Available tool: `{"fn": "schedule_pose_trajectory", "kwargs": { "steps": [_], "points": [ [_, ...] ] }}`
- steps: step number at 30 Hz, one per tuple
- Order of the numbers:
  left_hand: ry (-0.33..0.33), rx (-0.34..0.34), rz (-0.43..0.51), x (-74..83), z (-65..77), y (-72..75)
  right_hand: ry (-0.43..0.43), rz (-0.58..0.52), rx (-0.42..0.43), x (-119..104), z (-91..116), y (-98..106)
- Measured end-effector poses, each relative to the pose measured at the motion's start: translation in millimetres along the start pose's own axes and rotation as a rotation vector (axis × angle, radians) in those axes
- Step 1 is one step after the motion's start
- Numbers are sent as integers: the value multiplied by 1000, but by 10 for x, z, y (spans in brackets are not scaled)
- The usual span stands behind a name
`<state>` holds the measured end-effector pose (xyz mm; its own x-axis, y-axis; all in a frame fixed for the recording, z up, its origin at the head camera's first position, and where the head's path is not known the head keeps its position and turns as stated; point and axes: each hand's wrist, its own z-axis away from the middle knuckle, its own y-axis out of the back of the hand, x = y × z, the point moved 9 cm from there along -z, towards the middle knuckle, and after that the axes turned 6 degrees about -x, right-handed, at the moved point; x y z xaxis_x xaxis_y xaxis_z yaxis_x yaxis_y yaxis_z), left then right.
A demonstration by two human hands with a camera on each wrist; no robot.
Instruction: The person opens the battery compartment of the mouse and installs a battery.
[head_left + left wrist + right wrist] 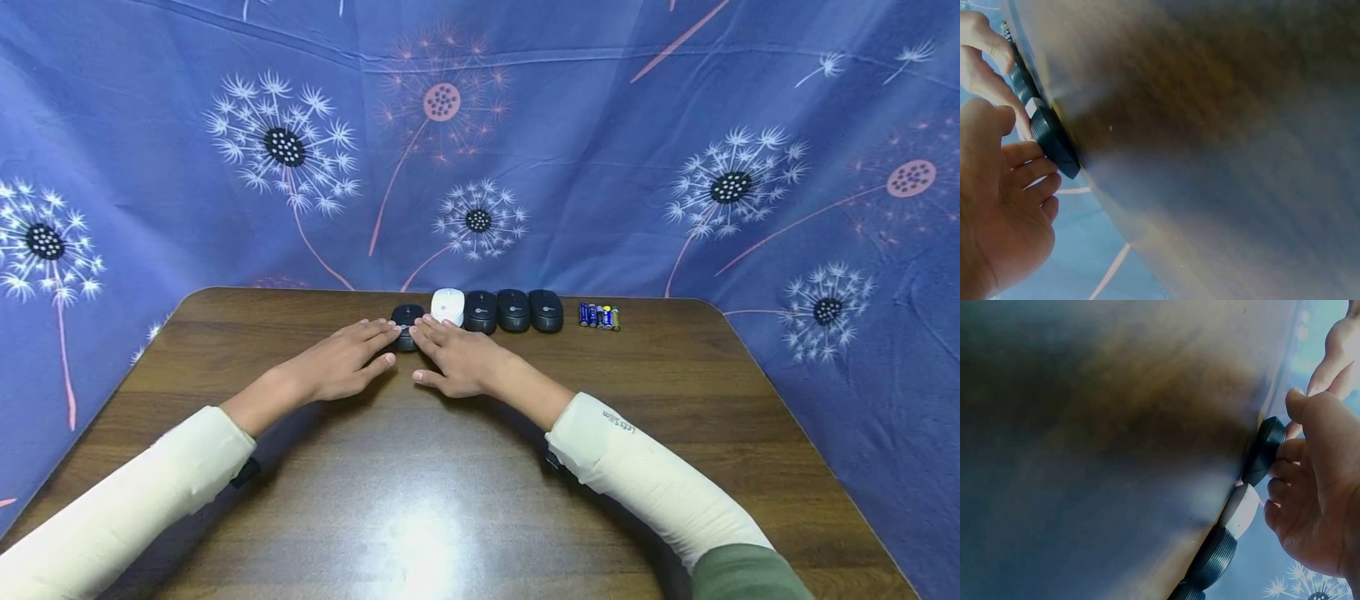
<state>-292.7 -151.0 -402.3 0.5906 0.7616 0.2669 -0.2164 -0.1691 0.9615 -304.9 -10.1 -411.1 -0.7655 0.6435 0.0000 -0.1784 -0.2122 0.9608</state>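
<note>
At the left end of a row of computer mice along the table's back edge sits a black mouse [407, 314]. My left hand [341, 362] reaches it from the left, its extended fingertips at the mouse's side. From the right comes my right hand [461, 358], fingers stretched out, with the fingertips at the same mouse and just in front of the white mouse [447, 302]. In the left wrist view the fingers lie against the black mouse [1054, 140]. The right wrist view likewise has fingers beside that mouse [1265, 450]. Neither hand grips anything.
Right of the white mouse stand three more black mice [513, 310], side by side. Farther right, several small batteries [598, 317] are lined up. Behind the brown wooden table [660, 375] hangs a blue cloth [570, 167] with dandelion prints.
</note>
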Motion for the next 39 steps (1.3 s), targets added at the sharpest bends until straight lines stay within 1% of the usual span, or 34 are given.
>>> {"fn": "schedule_pose_trajectory", "kwargs": {
  "steps": [6, 11, 14, 18, 22, 27, 32, 34, 39],
  "points": [
    [10, -15, 35, 27, 58, -42, 7, -12, 2, -34, 69, -26],
    [6, -11, 28, 119, 110, -63, 7, -27, -4, -70, 143, -54],
    [-6, 1, 21, 172, 120, -58, 13, -41, -4, -86, 193, -68],
    [-27, 26, 55, 222, 122, -34, 20, -52, 1, -91, 259, -75],
    [-34, 27, 83, 247, 127, -40, 19, -81, -2, -78, 314, -86],
    [-51, 29, 74, 318, 144, -52, 17, -103, -16, -73, 391, -102],
    [-53, 19, 74, 377, 159, -73, 22, -97, -22, -84, 469, -122],
    [-44, 3, 83, 391, 161, -91, 27, -98, -22, -93, 502, -121],
    [-39, -14, 99, 435, 177, -113, 31, -122, -34, -90, 578, -130]
  ]
}}
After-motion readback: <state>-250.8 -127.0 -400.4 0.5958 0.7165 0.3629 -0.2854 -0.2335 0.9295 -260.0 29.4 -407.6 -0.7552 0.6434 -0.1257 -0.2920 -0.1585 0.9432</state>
